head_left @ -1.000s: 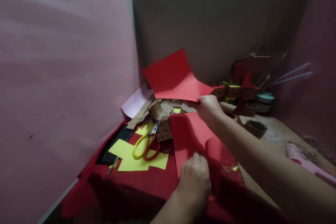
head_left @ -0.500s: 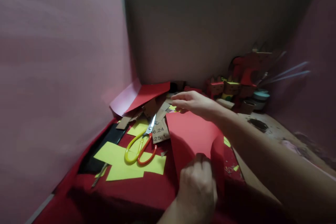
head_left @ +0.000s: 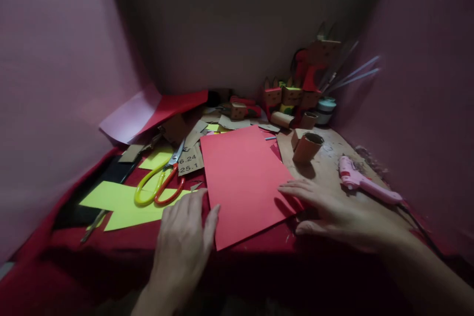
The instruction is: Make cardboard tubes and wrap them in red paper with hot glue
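A red sheet of paper [head_left: 242, 180] lies flat in the middle of the work surface. My left hand [head_left: 183, 247] rests open at the sheet's lower left edge, fingers stretched out flat. On the sheet's lower right edge my right hand [head_left: 333, 212] lies open, its fingertips touching the paper. Neither hand holds anything. Yellow-and-orange scissors [head_left: 159, 185] lie just left of the sheet, on yellow paper pieces [head_left: 118, 205].
A pink glue gun [head_left: 365, 185] lies at the right. A cardboard tube [head_left: 307, 147] stands behind the sheet. Cardboard scraps and small cardboard box figures [head_left: 283, 96] crowd the back. Another red sheet [head_left: 174, 106] and a pink sheet [head_left: 128, 116] lean at back left. Pink walls close in on both sides.
The raised red sheet was put down at back left. The folded red sheet now lies flat; both hands opened and moved to its near edges. The view shifted right.
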Tool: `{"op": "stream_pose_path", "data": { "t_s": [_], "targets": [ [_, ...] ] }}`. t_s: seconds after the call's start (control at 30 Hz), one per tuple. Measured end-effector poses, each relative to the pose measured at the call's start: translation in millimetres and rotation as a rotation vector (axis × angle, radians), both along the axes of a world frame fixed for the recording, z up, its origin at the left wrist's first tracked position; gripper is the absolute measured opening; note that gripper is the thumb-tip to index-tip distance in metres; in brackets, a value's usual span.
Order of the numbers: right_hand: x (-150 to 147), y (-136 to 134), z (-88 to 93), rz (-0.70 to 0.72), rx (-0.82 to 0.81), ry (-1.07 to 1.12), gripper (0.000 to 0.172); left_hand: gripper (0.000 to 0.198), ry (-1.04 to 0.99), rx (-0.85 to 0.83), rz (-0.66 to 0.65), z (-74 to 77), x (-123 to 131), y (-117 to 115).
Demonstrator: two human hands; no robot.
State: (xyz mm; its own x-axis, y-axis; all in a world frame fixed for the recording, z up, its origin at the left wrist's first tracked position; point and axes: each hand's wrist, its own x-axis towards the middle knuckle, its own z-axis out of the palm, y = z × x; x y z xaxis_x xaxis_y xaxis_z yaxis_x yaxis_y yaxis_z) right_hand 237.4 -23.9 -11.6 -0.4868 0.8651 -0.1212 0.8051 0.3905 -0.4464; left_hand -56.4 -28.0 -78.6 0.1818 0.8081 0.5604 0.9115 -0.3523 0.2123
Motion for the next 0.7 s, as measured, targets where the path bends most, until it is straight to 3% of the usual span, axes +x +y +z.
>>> {"op": "stream_pose_path", "data": {
  "t_s": [0.13,0.23,0.33,0.4,0.53,0.7],
  "targets": [
    [-7,-1,-18.8,0.041,0.215,-0.011,0.043,0.04,-0.255,-0.337,0.062,7.9,2,23],
    [-7,1,-31.8,0.056,0.337,-0.002,0.032,0.043,-0.634,-0.518,-0.008,15.9,8,39],
    [-4,1,-41.4,0.054,0.406,0.02,0.032,0.036,-0.898,-0.572,-0.104,26.4,13,39],
    [-3,1,-45.3,0.049,0.439,0.022,0.033,0.027,-0.901,-0.529,-0.147,34.6,17,29],
    [-8,11,-44.7,0.037,0.515,0.027,0.032,0.02,-0.666,-0.267,-0.109,44.4,26,-5],
    [-22,31,-31.7,-0.036,0.631,0.023,0.046,0.032,-0.507,-0.046,0.02,29.3,33,-23]
  ]
}}
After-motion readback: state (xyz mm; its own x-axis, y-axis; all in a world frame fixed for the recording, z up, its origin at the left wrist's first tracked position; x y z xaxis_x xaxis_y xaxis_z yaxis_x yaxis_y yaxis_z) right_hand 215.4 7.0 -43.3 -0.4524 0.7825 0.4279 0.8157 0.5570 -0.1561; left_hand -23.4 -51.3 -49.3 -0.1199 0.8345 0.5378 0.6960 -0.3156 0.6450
